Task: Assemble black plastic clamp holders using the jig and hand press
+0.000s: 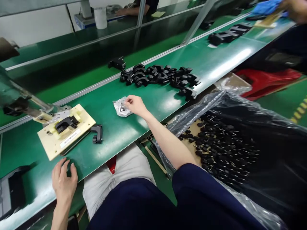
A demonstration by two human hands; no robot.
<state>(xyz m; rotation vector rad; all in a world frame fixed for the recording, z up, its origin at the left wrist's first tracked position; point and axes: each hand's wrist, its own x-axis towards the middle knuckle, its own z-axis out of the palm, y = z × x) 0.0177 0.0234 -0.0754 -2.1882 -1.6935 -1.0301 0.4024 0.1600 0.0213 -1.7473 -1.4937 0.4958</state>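
My right hand (135,104) reaches over a small clear plastic bag (119,108) lying on the green bench. Its fingers are pinched together above small dark parts (122,108) in the bag; what they hold is too small to make out. At the bench's front edge rests my left hand (64,179), fingers curved and apart, with nothing in it. Just beyond it is a cream fixture plate (53,149) with a black clamp-shaped part (66,124) seated in it. Another black clamp-shaped part (97,133) lies right of the plate.
A pile of black clamp parts (158,75) covers the bench ahead. Machine tooling (26,102) stands at left. To my right, a plastic-lined box (271,143) holds many black-headed screws (223,150). A co-worker's hand (296,11) shows at upper right, another person's arm (131,12) behind.
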